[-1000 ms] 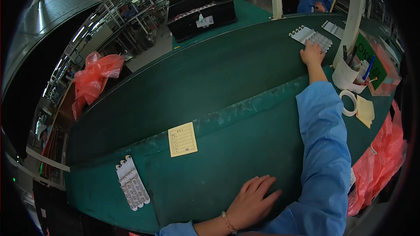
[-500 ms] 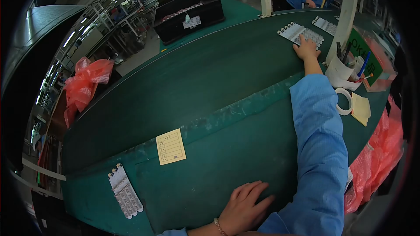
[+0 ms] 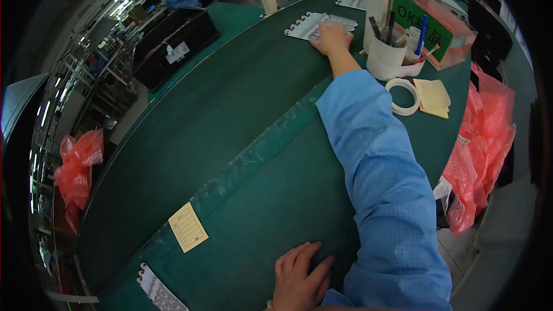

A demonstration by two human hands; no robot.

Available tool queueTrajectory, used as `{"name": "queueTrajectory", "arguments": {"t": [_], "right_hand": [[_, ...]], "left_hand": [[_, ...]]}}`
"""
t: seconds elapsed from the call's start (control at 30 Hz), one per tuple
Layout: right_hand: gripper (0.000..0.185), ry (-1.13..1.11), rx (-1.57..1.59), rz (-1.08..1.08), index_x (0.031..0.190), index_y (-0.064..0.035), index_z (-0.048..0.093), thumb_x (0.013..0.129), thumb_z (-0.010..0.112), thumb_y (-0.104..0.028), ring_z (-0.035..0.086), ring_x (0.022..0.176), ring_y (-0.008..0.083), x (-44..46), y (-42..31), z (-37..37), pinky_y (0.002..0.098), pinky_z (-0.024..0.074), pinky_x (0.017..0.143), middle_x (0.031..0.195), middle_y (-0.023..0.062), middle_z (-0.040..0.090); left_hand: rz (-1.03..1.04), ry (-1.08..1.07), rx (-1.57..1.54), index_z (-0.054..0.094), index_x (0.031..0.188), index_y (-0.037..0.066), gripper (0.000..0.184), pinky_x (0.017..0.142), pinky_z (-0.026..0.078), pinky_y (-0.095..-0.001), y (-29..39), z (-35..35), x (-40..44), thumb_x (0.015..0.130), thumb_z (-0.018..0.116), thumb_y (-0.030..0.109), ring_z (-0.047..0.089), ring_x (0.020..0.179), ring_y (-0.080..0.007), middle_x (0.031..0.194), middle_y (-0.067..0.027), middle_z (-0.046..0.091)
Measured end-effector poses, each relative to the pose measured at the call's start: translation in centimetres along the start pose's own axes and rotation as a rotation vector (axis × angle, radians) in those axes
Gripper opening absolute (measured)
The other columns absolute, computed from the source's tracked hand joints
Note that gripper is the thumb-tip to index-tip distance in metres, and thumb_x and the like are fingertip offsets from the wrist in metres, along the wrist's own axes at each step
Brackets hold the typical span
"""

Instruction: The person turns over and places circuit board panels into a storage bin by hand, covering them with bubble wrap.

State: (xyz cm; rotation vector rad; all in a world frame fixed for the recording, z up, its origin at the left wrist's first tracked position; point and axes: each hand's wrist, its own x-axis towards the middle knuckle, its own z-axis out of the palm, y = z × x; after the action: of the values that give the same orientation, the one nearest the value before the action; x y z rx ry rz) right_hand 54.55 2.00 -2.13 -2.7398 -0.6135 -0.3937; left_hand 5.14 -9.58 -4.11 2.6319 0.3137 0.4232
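Note:
My right hand (image 3: 333,39) reaches to the far side of the green table (image 3: 207,132), its fingers bent over a panel of white strips (image 3: 305,26) with round metal-looking ends. The hand covers part of this panel, and I cannot see beneath the fingers. Low in the view, my left hand (image 3: 301,276) rests on the table with fingers apart, holding nothing. A similar white panel (image 3: 158,291) lies at the lower left, partly cut off by the frame. Between it and the far panel is a yellow printed card (image 3: 188,227).
Another white panel (image 3: 351,1) lies beside the pale post (image 3: 377,6). To the right stand a white pen holder (image 3: 385,57), a tape roll (image 3: 403,97), yellow notes (image 3: 433,98) and a green sign (image 3: 423,26). A black crate (image 3: 175,49) sits beyond the table's edge.
The view has turned to the right, so the table's things appear farther left. My right hand stays at the same far panel, and my left hand stays resting on the table.

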Motion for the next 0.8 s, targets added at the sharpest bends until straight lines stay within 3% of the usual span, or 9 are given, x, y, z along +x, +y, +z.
{"name": "queueTrajectory", "arguments": {"t": [0.23,0.43,0.53,0.6,0.67,0.73,0.8], "right_hand": [[0.072,0.164,0.05,-0.145,0.132,-0.0231,0.038,0.071,0.063,-0.052,0.049,0.106,0.0295,-3.5,-3.8,-1.1,0.0502,0.0344,0.087,0.111,0.0142,0.054],[0.078,0.247,0.427,-0.386,0.133,-0.0197,0.035,0.068,0.065,-0.05,0.046,0.107,0.0321,-10.3,-8.8,-2.5,0.0443,0.0329,0.087,0.11,0.0167,0.052],[0.079,0.258,0.655,-0.541,0.132,-0.0171,0.035,0.067,0.067,-0.048,0.047,0.1,0.0325,-16.0,-10.7,-5.3,0.0438,0.0343,0.086,0.103,0.016,0.052],[0.079,0.247,0.796,-0.624,0.132,-0.015,0.034,0.067,0.067,-0.047,0.047,0.1,0.0336,-19.9,-11.7,-6.4,0.0438,0.0339,0.086,0.104,0.0163,0.051],[0.08,0.217,0.905,-0.701,0.133,-0.0142,0.033,0.067,0.068,-0.045,0.046,0.101,0.0343,-24.1,-12.1,-7.5,0.0438,0.0334,0.087,0.105,0.0163,0.05],[0.081,0.171,0.98,-0.776,0.133,-0.0143,0.033,0.066,0.069,-0.043,0.046,0.102,0.0339,-28.3,-11.9,-9.1,0.0435,0.0327,0.088,0.106,0.0155,0.049],[0.082,0.128,1.024,-0.835,0.133,-0.0142,0.033,0.065,0.07,-0.039,0.046,0.1,0.0325,-32.1,-11.7,-10.3,0.0428,0.0323,0.087,0.105,0.0142,0.049]], "left_hand": [[0.061,-0.01,0.011,0.062,0.096,0.012,0.028,0.086,0.038,-0.0396,1.8,-1.4,-0.1,0.068,0.063,0.01,0.049,0.103,-0.0295,0.112,-0.0114,0.051],[0.077,0.046,-0.024,0.063,0.091,0.014,0.026,0.082,0.035,-0.0353,2.7,-2.2,-0.9,0.066,0.064,0.01,0.048,0.105,-0.0249,0.111,-0.0081,0.053],[0.092,0.051,-0.113,0.063,0.09,0.011,0.023,0.081,0.039,-0.0356,1.5,-2.7,-0.9,0.067,0.064,0.008,0.051,0.101,-0.0259,0.108,-0.009,0.055],[-0.052,0.172,-0.537,0.061,0.094,0.008,0.018,0.076,0.044,-0.0324,-0.5,-2.9,-0.7,0.075,0.061,0.008,0.055,0.092,-0.0225,0.106,-0.0098,0.056],[-0.356,0.311,-1.018,0.054,0.107,0.006,0.022,0.073,0.048,-0.0283,-1.2,-4.1,-0.6,0.086,0.055,0.011,0.057,0.087,-0.0186,0.105,-0.0104,0.056],[-0.452,0.485,-1.161,0.043,0.121,0.008,0.032,0.075,0.047,-0.0261,-2.5,-5.5,-0.7,0.091,0.049,0.016,0.057,0.09,-0.0166,0.107,-0.0104,0.055],[-0.394,0.488,-1.209,0.034,0.13,0.01,0.041,0.078,0.047,-0.0284,-3.6,-6.4,-1.0,0.092,0.047,0.02,0.056,0.095,-0.0192,0.114,-0.0115,0.052]]}}
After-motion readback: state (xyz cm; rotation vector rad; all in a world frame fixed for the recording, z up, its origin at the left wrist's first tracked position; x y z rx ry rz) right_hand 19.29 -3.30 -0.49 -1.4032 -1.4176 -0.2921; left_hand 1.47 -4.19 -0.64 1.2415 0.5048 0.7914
